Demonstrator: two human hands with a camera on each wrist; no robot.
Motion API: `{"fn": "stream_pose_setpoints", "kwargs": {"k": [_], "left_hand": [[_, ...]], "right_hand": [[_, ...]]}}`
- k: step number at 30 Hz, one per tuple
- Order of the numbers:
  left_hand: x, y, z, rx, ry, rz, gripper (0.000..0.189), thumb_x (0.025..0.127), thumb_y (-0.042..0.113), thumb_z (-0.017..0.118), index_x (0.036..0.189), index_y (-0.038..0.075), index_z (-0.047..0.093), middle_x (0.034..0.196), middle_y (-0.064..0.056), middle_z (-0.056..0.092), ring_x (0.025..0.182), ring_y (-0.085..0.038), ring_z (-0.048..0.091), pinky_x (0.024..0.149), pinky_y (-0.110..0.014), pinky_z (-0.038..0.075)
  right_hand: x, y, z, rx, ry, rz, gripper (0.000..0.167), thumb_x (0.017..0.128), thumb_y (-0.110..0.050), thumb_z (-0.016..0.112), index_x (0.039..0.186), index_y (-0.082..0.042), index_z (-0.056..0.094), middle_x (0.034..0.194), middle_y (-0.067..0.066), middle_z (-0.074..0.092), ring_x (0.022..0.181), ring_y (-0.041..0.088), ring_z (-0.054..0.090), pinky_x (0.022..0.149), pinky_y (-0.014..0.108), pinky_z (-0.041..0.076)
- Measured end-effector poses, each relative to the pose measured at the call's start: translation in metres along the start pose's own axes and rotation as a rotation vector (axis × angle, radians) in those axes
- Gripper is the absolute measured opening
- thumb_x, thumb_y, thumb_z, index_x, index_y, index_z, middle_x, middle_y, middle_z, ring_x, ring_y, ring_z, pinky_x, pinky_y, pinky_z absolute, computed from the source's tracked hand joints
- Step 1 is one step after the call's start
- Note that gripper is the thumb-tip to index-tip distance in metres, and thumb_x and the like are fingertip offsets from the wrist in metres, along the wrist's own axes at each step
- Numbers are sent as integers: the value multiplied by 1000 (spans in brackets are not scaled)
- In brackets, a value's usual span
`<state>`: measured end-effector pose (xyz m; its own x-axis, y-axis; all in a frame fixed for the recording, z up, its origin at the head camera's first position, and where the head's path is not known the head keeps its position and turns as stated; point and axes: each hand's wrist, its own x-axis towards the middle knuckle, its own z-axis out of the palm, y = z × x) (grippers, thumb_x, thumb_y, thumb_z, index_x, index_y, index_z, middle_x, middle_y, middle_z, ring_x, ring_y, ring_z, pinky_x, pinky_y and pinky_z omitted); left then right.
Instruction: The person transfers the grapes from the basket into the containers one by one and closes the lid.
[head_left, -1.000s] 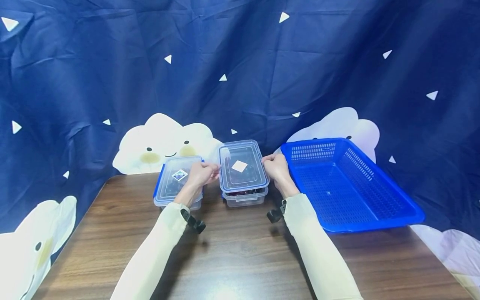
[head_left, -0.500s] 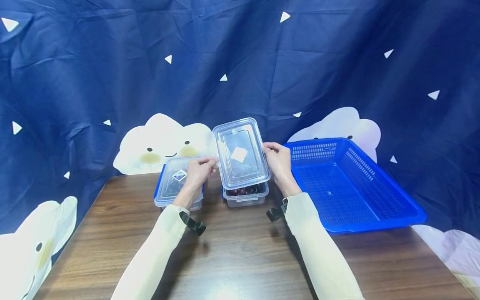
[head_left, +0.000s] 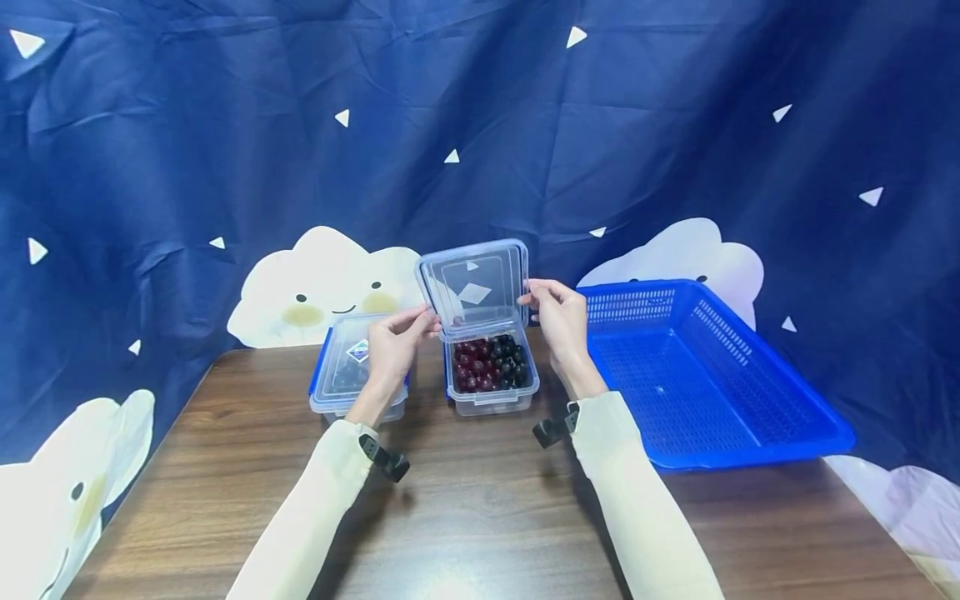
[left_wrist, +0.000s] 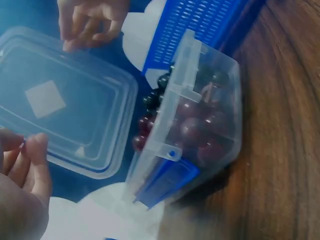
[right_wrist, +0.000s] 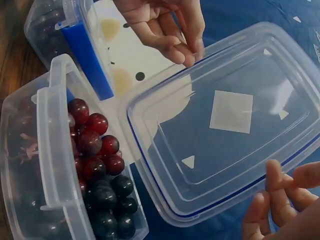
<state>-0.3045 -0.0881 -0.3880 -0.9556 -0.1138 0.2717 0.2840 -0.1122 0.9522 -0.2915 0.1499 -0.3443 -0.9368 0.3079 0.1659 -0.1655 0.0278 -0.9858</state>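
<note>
A clear rectangular lid [head_left: 491, 275] with a white diamond label stands tilted up over the rear of a clear plastic food container [head_left: 495, 405]. My left hand [head_left: 393, 348] pinches its left edge; my right hand [head_left: 564, 332] pinches the right edge. Inside the uncovered container lie red grapes [right_wrist: 90, 143] and dark grapes [right_wrist: 105, 197], side by side. The left wrist view shows a blue clip [left_wrist: 167, 181] hanging down the container's side. A second food container [head_left: 337, 387], with its lid on and blue clips, sits behind my left wrist.
To the right, a large blue perforated basket [head_left: 697, 450] stands on the wooden table [head_left: 465, 508]. Behind the table hangs a dark blue curtain [head_left: 300, 167] with white clouds and triangles.
The lid has come up off the container and tipped back, its front edge moving rearward, so the grapes now show. Both hands have stayed at its sides, rising slightly.
</note>
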Motion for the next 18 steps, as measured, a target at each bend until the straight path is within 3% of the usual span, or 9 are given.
{"fn": "stream_pose_setpoints", "kwargs": {"k": [5,9,14,18], "left_hand": [[0,-10,-1,54,14,11,23,98,3,69,119,-7,74,108,-25,78,76,-4,77,84,-31,66],[0,-16,-2,82,33,-7,24,101,7,63,116,-7,75,108,-25,78,80,-7,77,83,-29,65],[-2,-19,-3,195,6,-55,37,104,35,65,117,2,78,105,-21,80,88,-23,81,87,-26,63],[-2,-22,-5,279,-18,-89,48,99,49,69,118,6,78,105,-16,81,80,-18,79,83,-23,59]], "right_hand": [[2,4,-2,7,-54,96,38,111,-29,51,114,3,71,67,-14,71,75,4,68,66,19,54],[1,8,-5,-67,-95,134,40,110,-33,52,114,2,70,78,0,78,72,2,69,64,17,53],[0,12,-9,-181,-124,164,52,107,-48,55,125,-1,71,97,11,80,78,4,69,76,25,59],[-1,15,-11,-192,-131,165,51,102,-46,65,123,-1,72,95,0,72,83,7,67,80,26,61]]}}
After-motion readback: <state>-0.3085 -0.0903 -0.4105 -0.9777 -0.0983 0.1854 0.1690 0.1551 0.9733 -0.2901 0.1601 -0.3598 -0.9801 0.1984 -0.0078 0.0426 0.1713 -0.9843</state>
